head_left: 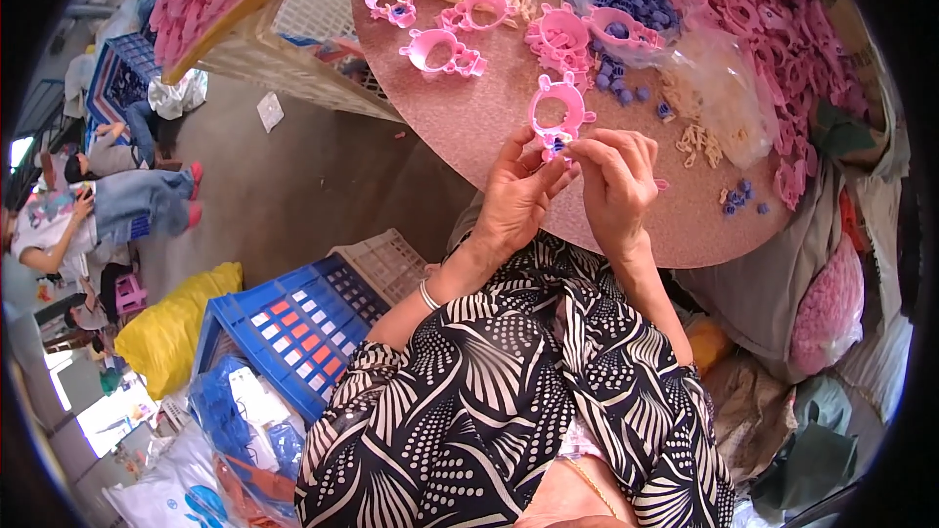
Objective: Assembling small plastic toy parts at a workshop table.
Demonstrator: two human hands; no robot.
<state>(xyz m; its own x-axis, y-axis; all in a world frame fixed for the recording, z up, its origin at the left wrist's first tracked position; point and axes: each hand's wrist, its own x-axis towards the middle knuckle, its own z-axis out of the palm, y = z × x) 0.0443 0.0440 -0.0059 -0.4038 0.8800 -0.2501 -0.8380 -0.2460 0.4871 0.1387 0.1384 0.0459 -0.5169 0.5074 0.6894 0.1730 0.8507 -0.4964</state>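
My left hand [516, 194] pinches the lower end of a pink plastic ring-shaped piece [537, 111] with small ear-like knobs, held over the near edge of the table. A small blue plastic part [557, 145] sits in that lower end, between my hands. My right hand [620, 176] is closed, thumb and fingertips pressed together right beside the blue part; what they grip, if anything, is hidden. Beyond my hands lie several similar pink pieces [430, 53]. Loose blue parts [614, 78] are scattered near them, below a clear bag of blue parts [634, 6].
The round pinkish table [440, 127] carries bags of beige strips [719, 88] and a large pink heap [782, 29] at right. A blue crate [284, 323] and a yellow sack [181, 328] stand at left. Other people [83, 210] sit farther left.
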